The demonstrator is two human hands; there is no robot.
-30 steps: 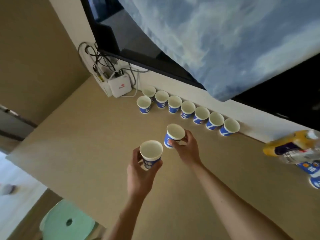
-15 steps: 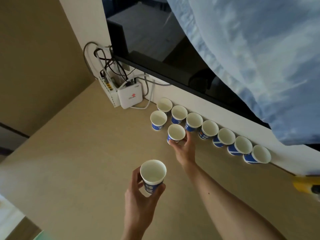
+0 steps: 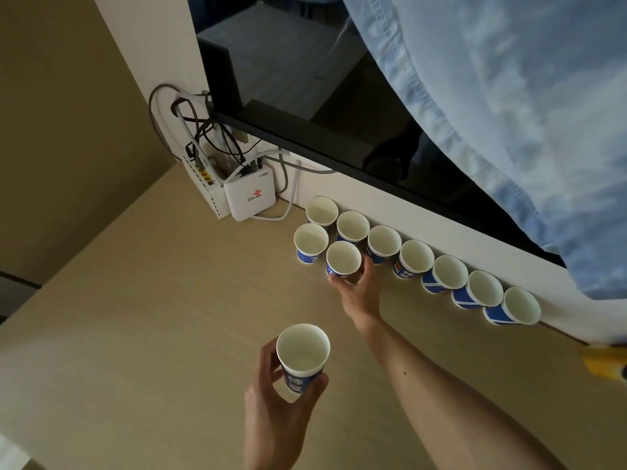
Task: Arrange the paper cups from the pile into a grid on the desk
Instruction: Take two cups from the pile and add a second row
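Right hand [image 3: 356,290] gripped a blue-and-white paper cup [image 3: 343,259] at center frame, fingers wrapped round its lower wall, cup upright w/ mouth up, sitting just beside the second-row cup [image 3: 310,243] to its left; couldn't tell if its base touched the desk [image 3: 135,300]. Left hand [image 3: 281,412], lower center, clasped another cup [image 3: 303,354] btwn thumb and fingers, held upright above the desk, well apart from the rest. Back row of seven cups ran diagonally along the white wall edge from upper center toward mid right: first [image 3: 321,211], then [image 3: 353,226], [image 3: 384,241], [image 3: 416,256], [image 3: 450,272], [image 3: 484,288], last [image 3: 521,306]. Rims nearly touching, all open ends up. White router box [image 3: 249,195] w/ red logo stood at the desk's back corner, left of the cups, cables [image 3: 190,130] tangled above it. Black shelf edge [image 3: 305,137] ran above the row; light blue cloth [image 3: 509,113] hung over upper right. Yellow object [image 3: 604,362] at right edge, blurred.
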